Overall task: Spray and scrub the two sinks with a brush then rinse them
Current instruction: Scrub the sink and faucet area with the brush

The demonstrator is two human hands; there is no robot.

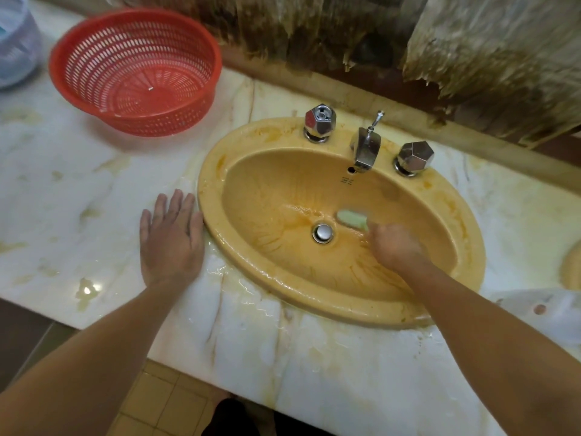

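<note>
An oval yellow sink (217,196) is set into the marble counter, its basin wet and streaked. My right hand (396,247) is down in the basin, shut on a pale green brush (352,219) whose head, blurred, presses on the bottom just right of the chrome drain plug (323,233). My left hand (171,237) lies flat and open on the counter, touching the sink's left rim. A sliver of a second yellow sink (572,272) shows at the right edge.
A chrome spout (366,149) with two faceted knobs (320,122) (415,157) sits at the sink's back. A red plastic basket (135,70) stands on the counter at back left. A whitish object (553,313) lies at the right. The counter (78,184) is wet near the sink.
</note>
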